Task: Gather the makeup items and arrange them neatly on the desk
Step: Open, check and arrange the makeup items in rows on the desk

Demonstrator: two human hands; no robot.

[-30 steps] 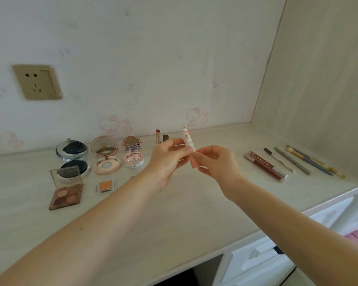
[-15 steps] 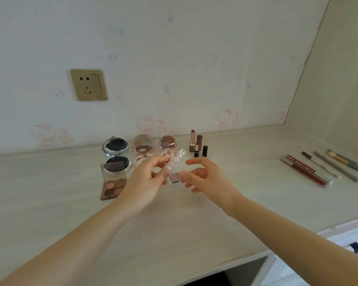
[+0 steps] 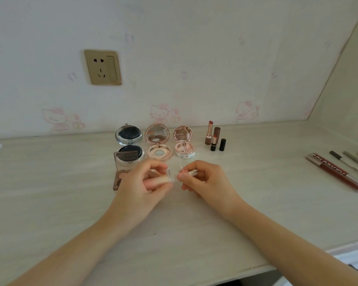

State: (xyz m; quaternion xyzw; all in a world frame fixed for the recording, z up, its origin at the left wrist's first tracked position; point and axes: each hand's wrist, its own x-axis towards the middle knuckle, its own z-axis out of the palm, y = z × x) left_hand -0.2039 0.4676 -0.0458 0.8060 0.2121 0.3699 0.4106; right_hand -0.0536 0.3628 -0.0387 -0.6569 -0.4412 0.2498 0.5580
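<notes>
At the right of the frame, a dark red lip gloss tube (image 3: 337, 173) lying on the desk (image 3: 50, 193) carries white capital lettering along its side; it looks like "COLORKEY", though the last letters are blurred. A small print on the front of the rose-gold compact (image 3: 185, 151), at centre, is too small to read. No other text can be read.
</notes>
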